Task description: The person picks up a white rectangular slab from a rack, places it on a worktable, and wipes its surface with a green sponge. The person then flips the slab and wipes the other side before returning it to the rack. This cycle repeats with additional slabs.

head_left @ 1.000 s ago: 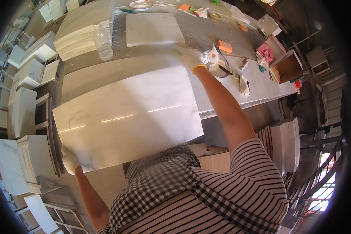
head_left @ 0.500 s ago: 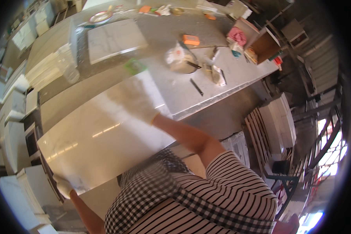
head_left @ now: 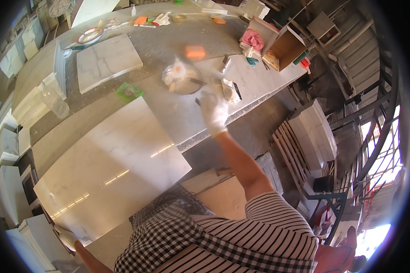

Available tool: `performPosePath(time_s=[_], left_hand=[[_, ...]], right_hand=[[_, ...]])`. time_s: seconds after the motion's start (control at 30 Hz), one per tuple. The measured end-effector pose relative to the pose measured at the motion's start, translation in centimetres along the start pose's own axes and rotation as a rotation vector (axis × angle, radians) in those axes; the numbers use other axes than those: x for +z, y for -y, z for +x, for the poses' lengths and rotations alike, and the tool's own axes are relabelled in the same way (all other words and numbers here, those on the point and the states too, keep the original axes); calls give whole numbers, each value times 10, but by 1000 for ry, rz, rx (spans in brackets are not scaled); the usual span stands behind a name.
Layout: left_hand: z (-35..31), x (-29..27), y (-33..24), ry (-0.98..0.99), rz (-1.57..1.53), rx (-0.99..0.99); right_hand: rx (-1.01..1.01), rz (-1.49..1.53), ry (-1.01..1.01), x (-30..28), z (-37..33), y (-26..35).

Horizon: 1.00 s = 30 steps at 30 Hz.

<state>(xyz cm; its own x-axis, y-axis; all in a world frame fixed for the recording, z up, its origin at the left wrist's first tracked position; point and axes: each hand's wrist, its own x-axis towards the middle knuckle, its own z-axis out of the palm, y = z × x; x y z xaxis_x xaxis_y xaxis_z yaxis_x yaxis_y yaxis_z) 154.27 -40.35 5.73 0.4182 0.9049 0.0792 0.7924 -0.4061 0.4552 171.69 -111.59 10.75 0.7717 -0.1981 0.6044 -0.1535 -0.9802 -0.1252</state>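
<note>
A large glossy white marble-look slab (head_left: 109, 159) lies on the bench in front of me, pale grey veins and light reflections across it. My left hand (head_left: 67, 237), in a white glove, grips the slab's near left edge. To the right of the slab, my gloved right hand (head_left: 214, 111) is stretched over the bench. Its fingers are smeared by motion beside a thin black stick (head_left: 197, 102), and whether they hold anything cannot be seen. Just beyond that hand are a round pan (head_left: 182, 81) with white material and a dark handle, and a small white-and-tan item (head_left: 231, 90).
A smaller marble slab (head_left: 108, 63) lies farther back, near a green box-like item (head_left: 129, 92) and a clear bottle (head_left: 54, 101). Orange block (head_left: 195, 52), white bowl (head_left: 90, 35) and open cardboard box (head_left: 287, 48) stand on the bench. Stacked slabs (head_left: 312, 134) are at right.
My right hand has left the big slab's surface and moved right, toward the black stick and pan. My left hand stays at the slab's edge. The view has shifted somewhat.
</note>
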Motion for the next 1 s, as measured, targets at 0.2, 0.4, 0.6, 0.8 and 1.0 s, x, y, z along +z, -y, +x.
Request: performPosePath(time_s=[0.2,0.4,0.6,0.8,1.0], left_hand=[[16,-2,5,114,110,-20],[-13,-22,-21,117,107,-110],[-14,-24,-22,124,91,-134],[-9,-17,-14,156,35,-145],[-11,-19,-16,139,61,-124]], right_hand=[[-78,-330,138,35,67,-90],[-98,-207,481,28,101,-78],[-155,-248,498,20,102,-80],[-129,-139,301,31,91,-95],[42,125,213,21,97,-90]])
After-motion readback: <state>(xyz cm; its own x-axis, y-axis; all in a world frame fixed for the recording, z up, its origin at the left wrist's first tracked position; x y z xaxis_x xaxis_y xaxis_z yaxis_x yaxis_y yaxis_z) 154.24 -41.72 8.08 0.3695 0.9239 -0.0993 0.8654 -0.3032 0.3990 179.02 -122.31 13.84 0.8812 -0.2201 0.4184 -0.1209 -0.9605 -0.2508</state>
